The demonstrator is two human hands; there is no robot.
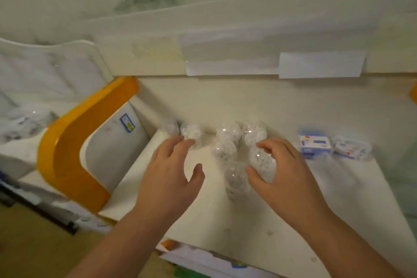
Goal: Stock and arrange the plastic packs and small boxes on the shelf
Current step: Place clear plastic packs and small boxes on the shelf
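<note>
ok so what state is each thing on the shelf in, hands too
left hand: open, fingertips at a clear plastic pack
right hand: gripping a clear round plastic pack
other clear plastic packs: clustered on the shelf, untouched
small blue-and-white box: resting near the back
white shelf: partly stocked

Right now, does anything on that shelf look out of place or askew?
The clear plastic packs sit in a loose, uneven cluster rather than a row, and one pack lies out in front of the rest. The right hand grips another pack. The small blue-and-white box stands squarely at the back. Nothing looks spilled or damaged.
</note>
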